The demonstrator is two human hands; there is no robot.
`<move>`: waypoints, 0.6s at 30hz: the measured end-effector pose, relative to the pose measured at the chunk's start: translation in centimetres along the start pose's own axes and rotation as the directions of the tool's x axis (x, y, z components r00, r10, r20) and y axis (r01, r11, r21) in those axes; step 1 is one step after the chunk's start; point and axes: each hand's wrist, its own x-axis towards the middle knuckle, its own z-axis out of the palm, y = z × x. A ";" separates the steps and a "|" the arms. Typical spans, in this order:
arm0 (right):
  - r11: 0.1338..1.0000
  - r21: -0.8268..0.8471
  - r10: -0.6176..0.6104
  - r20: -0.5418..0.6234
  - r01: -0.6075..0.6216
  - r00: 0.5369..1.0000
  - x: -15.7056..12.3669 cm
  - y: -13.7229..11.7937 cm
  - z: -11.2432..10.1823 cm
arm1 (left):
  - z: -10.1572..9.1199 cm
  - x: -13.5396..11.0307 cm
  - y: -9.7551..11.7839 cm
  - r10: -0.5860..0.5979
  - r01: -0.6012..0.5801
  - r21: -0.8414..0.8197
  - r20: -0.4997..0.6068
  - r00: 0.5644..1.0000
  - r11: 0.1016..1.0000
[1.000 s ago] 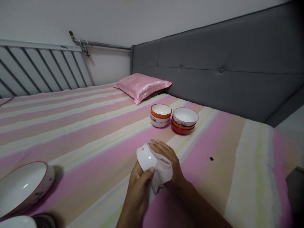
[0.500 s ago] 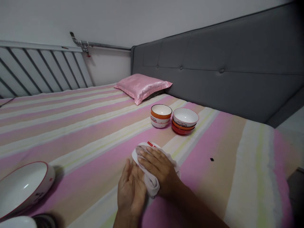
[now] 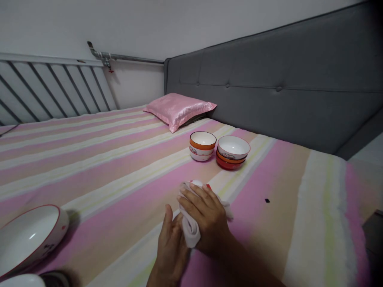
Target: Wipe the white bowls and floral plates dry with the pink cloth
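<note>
My right hand (image 3: 209, 221) presses a pale cloth (image 3: 190, 233) with bent fingers over a white piece with red marks (image 3: 196, 183). Most of that piece is hidden, so its kind cannot be told. My left hand (image 3: 172, 249) is just left of it, thumb raised, its fingers running behind and under the covered piece and supporting it. Beyond the hands stand two stacks of bowls: one topped by an orange bowl (image 3: 203, 140), the other by a white bowl with a red rim (image 3: 233, 147).
A large white bowl with a red rim (image 3: 32, 235) is at the lower left, beside part of another white dish (image 3: 22, 281). A pink pillow (image 3: 179, 109) lies on the striped sheet (image 3: 119, 167) near the grey headboard (image 3: 269, 79). A small black chip (image 3: 267, 201) lies to the right.
Both hands have moved slightly right with the cloth and the white piece. My left hand has turned, so less of its palm shows. The bowls have stayed put.
</note>
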 end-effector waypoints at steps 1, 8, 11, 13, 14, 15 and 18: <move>1.000 -0.007 0.026 -0.014 -0.026 1.000 -0.1 0.0 0.0 | 0.2 -0.1 0.0 -0.015 0.015 0.009 0.002 1.000 1.000; 0.971 -0.048 0.232 -0.061 -0.235 0.971 -0.2 -0.2 0.2 | 0.8 -0.2 -0.4 -0.072 0.066 0.081 0.083 0.994 0.995; 0.956 -0.046 0.284 -0.089 -0.289 0.955 -0.1 -0.4 0.2 | 0.9 -0.2 -0.5 -0.075 0.061 0.105 0.128 0.989 0.993; 0.953 -0.040 0.295 -0.102 -0.300 0.950 -0.1 -0.3 0.2 | 0.9 -0.2 -0.5 -0.072 0.056 0.116 0.140 0.988 0.992; 0.955 -0.032 0.290 -0.099 -0.295 0.952 -0.1 -0.3 0.2 | 0.9 -0.2 -0.5 -0.070 0.052 0.120 0.146 0.987 0.991; 0.960 -0.022 0.276 -0.089 -0.279 0.957 -0.2 -0.1 0.2 | 1.0 -0.2 -0.5 -0.065 0.047 0.122 0.153 0.986 0.991; 0.978 0.019 0.208 -0.047 -0.207 0.977 -0.3 0.4 0.3 | 1.0 -0.2 -0.3 -0.060 0.041 0.112 0.168 0.984 0.993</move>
